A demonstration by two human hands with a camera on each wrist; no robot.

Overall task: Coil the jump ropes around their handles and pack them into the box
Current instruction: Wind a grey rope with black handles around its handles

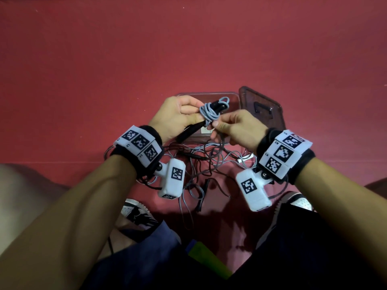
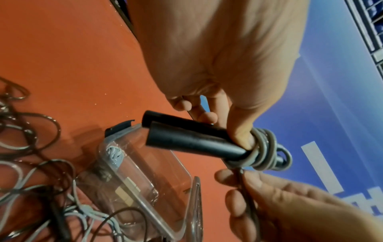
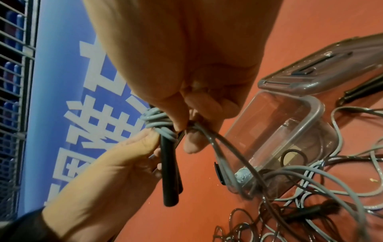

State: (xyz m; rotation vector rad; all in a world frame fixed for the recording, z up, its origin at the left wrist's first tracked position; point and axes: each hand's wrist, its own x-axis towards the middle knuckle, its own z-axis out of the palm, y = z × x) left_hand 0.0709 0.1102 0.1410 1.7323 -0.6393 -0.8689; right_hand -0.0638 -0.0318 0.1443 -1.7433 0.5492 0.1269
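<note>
Above clear plastic box (image 1: 234, 97), left grip (image 1: 173, 116) clasping black handles (image 2: 186, 139), right grip (image 1: 234, 126) pinching grey cord (image 3: 217, 144).

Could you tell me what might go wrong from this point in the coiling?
1. The left hand pins only a few grey turns near the tips of the two black handles; they could slip off the end.
2. The rope that the right hand pinches runs down into a tangled pile on the floor; pulling may tighten a knot or drag other ropes.
3. The taut rope crosses the open box and might tip it.
</note>
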